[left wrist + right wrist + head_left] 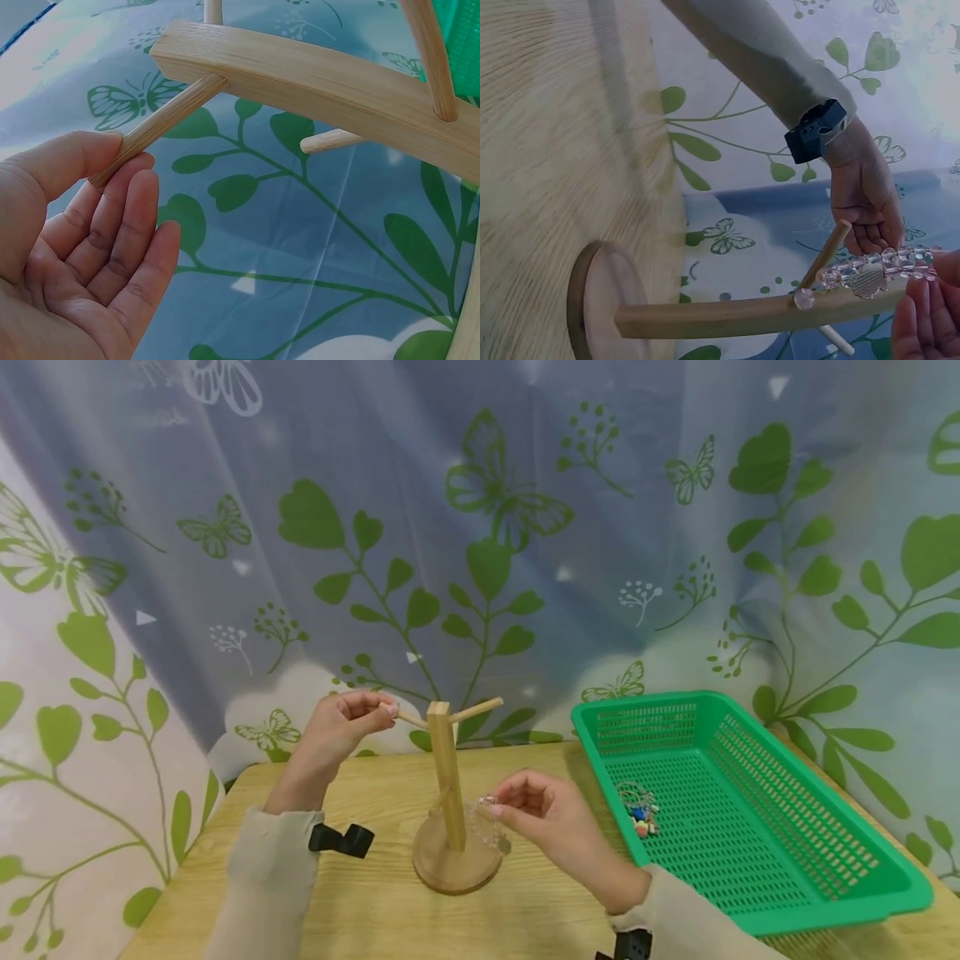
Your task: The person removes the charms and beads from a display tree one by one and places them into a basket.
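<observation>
A wooden jewelry stand [447, 781] with a round base and several side pegs stands upright on the table. My left hand [337, 731] pinches the end of its upper left peg [161, 124] between thumb and fingers. The right hand [558, 822] holds a bracelet of clear and pinkish beads [900, 262] between thumb and fingertips, just right of the post. The bracelet hangs in a loop near the lower part of the stand, with a flat disc charm [868, 280] and a round bead dangling from it. Whether it touches a lower peg I cannot tell.
A green plastic basket [750, 920] with perforated sides stands on the right of the wooden table [360, 910]. Inside, near its left wall, lies a small pile of jewelry [641, 814] with colored pieces. A leaf-and-butterfly patterned curtain [525, 610] hangs behind the table.
</observation>
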A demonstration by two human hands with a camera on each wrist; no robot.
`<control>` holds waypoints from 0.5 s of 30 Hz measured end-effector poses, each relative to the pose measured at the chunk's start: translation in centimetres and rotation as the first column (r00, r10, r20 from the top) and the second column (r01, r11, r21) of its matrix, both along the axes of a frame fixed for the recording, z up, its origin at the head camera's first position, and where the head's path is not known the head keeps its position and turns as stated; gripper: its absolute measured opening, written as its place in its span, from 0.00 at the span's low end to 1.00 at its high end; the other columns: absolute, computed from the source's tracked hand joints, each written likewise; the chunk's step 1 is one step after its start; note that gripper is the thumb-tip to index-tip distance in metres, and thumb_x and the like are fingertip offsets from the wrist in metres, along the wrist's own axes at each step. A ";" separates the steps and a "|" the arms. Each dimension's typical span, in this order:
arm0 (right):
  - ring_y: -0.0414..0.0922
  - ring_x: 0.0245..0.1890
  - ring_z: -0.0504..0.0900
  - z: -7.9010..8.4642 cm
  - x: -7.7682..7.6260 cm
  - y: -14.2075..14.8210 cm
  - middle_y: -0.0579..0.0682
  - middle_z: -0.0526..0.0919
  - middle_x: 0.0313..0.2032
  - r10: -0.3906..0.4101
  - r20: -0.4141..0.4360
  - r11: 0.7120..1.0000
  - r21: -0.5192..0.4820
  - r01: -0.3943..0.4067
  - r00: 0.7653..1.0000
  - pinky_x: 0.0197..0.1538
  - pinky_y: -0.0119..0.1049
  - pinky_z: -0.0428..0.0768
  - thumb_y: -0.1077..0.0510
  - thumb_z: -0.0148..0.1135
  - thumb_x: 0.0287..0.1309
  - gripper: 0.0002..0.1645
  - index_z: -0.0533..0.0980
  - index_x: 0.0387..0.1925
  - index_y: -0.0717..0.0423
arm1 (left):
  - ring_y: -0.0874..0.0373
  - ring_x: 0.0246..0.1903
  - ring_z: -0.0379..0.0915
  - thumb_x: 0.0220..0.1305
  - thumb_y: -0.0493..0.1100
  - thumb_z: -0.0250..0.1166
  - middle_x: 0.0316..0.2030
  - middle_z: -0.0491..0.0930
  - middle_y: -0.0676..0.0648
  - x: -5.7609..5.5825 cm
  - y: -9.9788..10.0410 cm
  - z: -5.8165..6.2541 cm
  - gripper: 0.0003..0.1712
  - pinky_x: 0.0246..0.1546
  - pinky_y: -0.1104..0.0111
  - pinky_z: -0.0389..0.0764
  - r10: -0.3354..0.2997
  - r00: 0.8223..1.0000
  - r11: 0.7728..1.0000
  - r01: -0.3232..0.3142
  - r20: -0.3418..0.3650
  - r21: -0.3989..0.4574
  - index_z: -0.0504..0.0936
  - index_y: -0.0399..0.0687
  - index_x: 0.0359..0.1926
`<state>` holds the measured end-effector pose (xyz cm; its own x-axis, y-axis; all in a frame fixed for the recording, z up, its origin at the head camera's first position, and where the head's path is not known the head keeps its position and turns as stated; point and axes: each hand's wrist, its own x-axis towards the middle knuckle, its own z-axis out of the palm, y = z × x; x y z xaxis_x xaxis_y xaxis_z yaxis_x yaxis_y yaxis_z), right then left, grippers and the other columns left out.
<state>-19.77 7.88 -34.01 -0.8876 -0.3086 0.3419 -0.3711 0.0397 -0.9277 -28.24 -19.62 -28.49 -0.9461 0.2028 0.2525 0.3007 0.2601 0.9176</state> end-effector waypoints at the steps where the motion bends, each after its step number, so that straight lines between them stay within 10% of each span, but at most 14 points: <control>1: 0.41 0.31 0.81 0.0 0.0 0.3 0.56 0.82 0.35 0.000 0.003 1.000 0.018 0.000 1.000 0.34 0.32 0.80 0.62 0.64 0.57 0.10 0.77 0.37 0.67 | 0.58 0.39 0.77 0.63 0.42 0.64 0.38 0.81 0.56 0.0 0.0 0.0 0.10 0.49 0.68 0.76 0.000 1.000 1.000 0.000 0.000 0.003 0.82 0.38 0.39; 15: 0.41 0.31 0.80 1.3 0.1 4.6 0.56 0.81 0.37 -0.062 0.067 0.988 0.147 0.051 0.996 0.33 0.33 0.78 0.58 0.65 0.57 0.13 0.77 0.40 0.65 | 0.58 0.39 0.77 0.63 0.42 0.63 0.39 0.80 0.54 0.1 -0.1 0.2 0.10 0.53 0.63 0.74 -0.002 1.000 1.000 0.002 0.013 0.009 0.81 0.37 0.40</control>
<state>-19.64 12.43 -32.72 -0.9255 -0.2989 0.2324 -0.2975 0.1942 -0.9348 -28.11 -19.71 -28.33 -0.9489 0.2028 0.2418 0.2891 0.2510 0.9238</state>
